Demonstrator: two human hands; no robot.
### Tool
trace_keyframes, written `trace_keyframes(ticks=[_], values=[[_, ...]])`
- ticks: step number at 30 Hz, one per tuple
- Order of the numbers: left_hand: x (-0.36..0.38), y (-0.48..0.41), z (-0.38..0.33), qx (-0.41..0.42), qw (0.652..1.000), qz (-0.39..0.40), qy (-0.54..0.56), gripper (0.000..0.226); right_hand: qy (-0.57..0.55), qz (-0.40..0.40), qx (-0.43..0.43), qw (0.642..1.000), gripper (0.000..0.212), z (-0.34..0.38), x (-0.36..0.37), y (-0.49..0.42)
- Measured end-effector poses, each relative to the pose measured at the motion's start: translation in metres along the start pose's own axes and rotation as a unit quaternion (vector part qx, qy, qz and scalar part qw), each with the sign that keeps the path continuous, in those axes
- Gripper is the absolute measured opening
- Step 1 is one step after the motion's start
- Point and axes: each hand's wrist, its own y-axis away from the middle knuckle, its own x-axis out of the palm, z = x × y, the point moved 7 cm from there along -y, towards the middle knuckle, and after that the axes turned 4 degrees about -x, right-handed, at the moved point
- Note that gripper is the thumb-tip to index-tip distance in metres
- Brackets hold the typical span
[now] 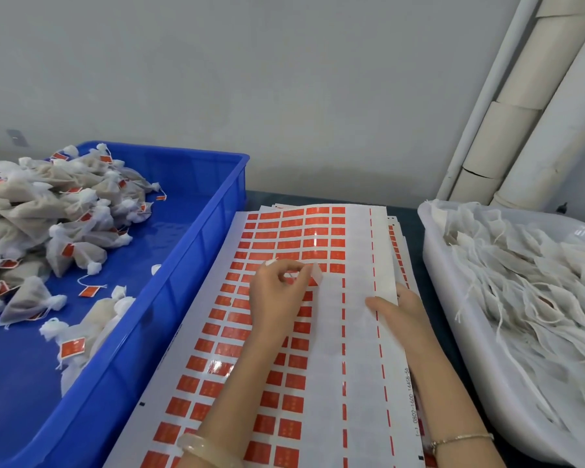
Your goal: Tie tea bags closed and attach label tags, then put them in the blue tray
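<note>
A sheet of red label stickers (277,238) lies in front of me on a stack of similar sheets. My left hand (277,295) is over the sheet, its fingertips pinching a small peeled label (317,272) that shows its white back. My right hand (399,309) lies flat on the sheet's right edge, fingers straight, pressing it down. The blue tray (190,265) on the left holds several tied tea bags (48,214) with red tags. No tea bag is in either hand.
A white tub (446,298) at the right holds several flat, untied tea bags (527,282) with loose strings. White pipes (537,106) lean against the grey wall at the back right. A dark table edge shows between sheets and tub.
</note>
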Motion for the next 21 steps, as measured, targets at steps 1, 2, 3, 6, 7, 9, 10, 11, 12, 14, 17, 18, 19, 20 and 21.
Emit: trace_keyframes(ticks=[1,2,3,6,7,9,10,11,12,14,17,18,19,20,21], values=[[-0.004,0.000,0.000,-0.001,1.000,-0.013,0.010,0.015,0.003,-0.003,-0.006,1.000,0.018,0.001,0.000,0.000],[-0.008,0.000,-0.001,-0.003,0.999,-0.025,0.022,0.011,0.009,-0.005,-0.012,1.000,0.019,0.001,-0.001,0.000],[-0.012,0.000,-0.002,-0.005,0.999,-0.036,0.036,0.005,0.017,-0.008,-0.018,1.000,0.020,0.001,-0.001,0.000],[-0.020,0.001,-0.005,-0.013,0.996,-0.056,0.061,0.010,0.060,-0.042,-0.040,0.997,0.036,0.002,-0.004,0.001],[-0.018,0.000,-0.005,-0.019,0.997,-0.046,0.066,0.009,0.085,-0.073,-0.058,0.992,0.047,0.004,-0.008,0.003],[-0.010,-0.001,-0.006,-0.024,0.998,0.001,0.066,0.007,0.131,-0.150,-0.109,0.974,0.061,0.012,-0.017,0.008],[-0.004,0.000,-0.006,-0.022,0.997,0.033,0.063,0.007,0.143,-0.177,-0.136,0.964,0.058,0.017,-0.020,0.011],[0.003,0.001,-0.007,-0.016,0.996,0.066,0.057,0.007,0.138,-0.182,-0.157,0.961,0.051,0.021,-0.019,0.013],[0.009,0.002,-0.008,-0.009,0.994,0.098,0.056,0.006,0.120,-0.164,-0.170,0.964,0.043,0.024,-0.014,0.014],[0.020,0.008,-0.011,0.012,0.985,0.162,0.063,0.005,0.078,-0.090,-0.173,0.978,0.037,0.024,0.003,0.015],[0.026,0.013,-0.014,0.039,0.972,0.218,0.078,0.002,0.085,-0.028,-0.178,0.980,0.040,0.028,0.021,0.018],[0.026,0.013,-0.015,0.038,0.971,0.225,0.078,0.002,0.088,-0.028,-0.181,0.979,0.038,0.028,0.022,0.018],[0.027,0.015,-0.015,0.038,0.970,0.231,0.074,0.003,0.095,-0.035,-0.186,0.977,0.033,0.029,0.022,0.018],[0.028,0.017,-0.017,0.043,0.968,0.237,0.070,0.005,0.098,-0.044,-0.191,0.976,0.029,0.028,0.020,0.018],[0.029,0.020,-0.019,0.050,0.965,0.247,0.069,0.010,0.098,-0.053,-0.194,0.975,0.026,0.027,0.016,0.018]])
